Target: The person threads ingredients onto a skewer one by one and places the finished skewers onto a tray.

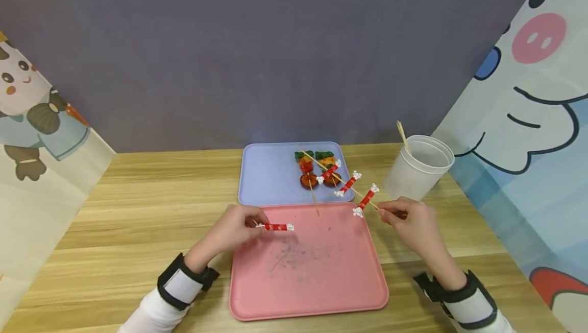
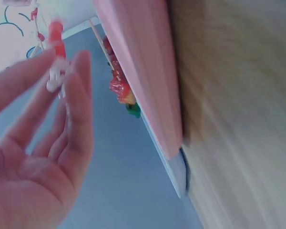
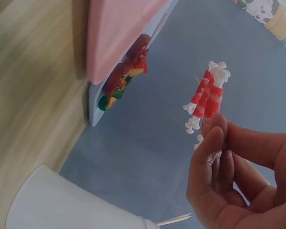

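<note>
My left hand (image 1: 239, 227) pinches one end of a red roll with white knobbly ends (image 1: 277, 227) over the left back part of the pink tray (image 1: 321, 282). In my right hand (image 1: 409, 220), thumb and fingers grip the near end of a wooden skewer (image 1: 310, 156). Three similar red rolls (image 1: 349, 184) are threaded on it, spaced apart along the stick. This skewer slants away to the left, its far tip over the blue tray. The right wrist view shows the threaded rolls (image 3: 213, 98) lined up beyond the fingertips.
Behind the pink tray lies a blue tray (image 1: 266, 174). Skewered food pieces (image 1: 309, 181), brown, red, orange and green, rest on it, one stick reaching over the pink tray. A white bucket (image 1: 413, 180) holding thin sticks (image 1: 402, 135) stands back right. A grey panel (image 1: 275, 57) closes the back.
</note>
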`<control>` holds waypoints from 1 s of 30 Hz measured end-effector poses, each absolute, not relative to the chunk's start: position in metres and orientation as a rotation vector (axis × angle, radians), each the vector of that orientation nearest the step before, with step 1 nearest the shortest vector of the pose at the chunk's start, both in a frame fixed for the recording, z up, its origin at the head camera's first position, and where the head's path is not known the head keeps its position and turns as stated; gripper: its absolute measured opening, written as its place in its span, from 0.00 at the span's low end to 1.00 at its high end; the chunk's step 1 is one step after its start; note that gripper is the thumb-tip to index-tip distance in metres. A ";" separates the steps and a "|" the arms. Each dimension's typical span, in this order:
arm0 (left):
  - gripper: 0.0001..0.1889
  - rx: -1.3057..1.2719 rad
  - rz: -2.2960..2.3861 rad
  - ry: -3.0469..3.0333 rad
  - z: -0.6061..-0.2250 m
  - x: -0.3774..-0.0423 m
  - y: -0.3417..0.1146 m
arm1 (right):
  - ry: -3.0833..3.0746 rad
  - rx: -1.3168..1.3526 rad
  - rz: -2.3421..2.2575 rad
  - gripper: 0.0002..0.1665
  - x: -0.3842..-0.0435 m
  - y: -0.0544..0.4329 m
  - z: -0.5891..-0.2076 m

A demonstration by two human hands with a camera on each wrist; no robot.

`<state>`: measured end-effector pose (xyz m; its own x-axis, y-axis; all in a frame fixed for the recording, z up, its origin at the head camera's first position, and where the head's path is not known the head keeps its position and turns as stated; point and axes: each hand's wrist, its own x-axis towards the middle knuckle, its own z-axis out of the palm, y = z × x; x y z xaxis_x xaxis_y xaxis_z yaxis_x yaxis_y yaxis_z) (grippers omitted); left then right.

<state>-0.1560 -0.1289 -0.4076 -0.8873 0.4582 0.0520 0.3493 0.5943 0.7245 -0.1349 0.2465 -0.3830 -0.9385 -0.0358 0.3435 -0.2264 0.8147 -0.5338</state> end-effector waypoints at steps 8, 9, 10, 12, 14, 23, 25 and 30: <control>0.07 0.451 1.366 2.810 -0.397 -0.163 -0.121 | -2.627 0.266 0.861 0.07 -0.134 0.238 -0.374; 0.07 0.430 1.396 2.813 -0.397 -0.164 -0.121 | -2.622 0.273 0.859 0.07 -0.134 0.237 -0.374; 0.07 0.410 1.421 2.818 -0.396 -0.165 -0.120 | -2.618 0.278 0.859 0.07 -0.134 0.236 -0.373; 0.07 0.371 1.462 2.825 -0.394 -0.167 -0.119 | -2.615 0.280 0.865 0.07 -0.133 0.235 -0.372; 0.06 0.346 1.498 2.828 -0.392 -0.169 -0.118 | -2.616 0.277 0.873 0.08 -0.133 0.234 -0.371; 0.06 0.270 1.661 2.823 -0.381 -0.181 -0.117 | -2.598 0.281 0.907 0.08 -0.132 0.230 -0.370; 0.06 0.263 1.692 2.816 -0.379 -0.184 -0.116 | -2.594 0.284 0.910 0.08 -0.132 0.229 -0.369; 0.06 0.251 1.775 2.786 -0.376 -0.192 -0.115 | -2.595 0.290 0.906 0.08 -0.133 0.226 -0.366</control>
<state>-0.1918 -0.1147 -0.3755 -0.9740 0.0353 0.2239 0.2178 0.4186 0.8816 -0.1328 0.2263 -0.3664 -0.9083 -0.0689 0.4126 -0.3107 0.7715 -0.5552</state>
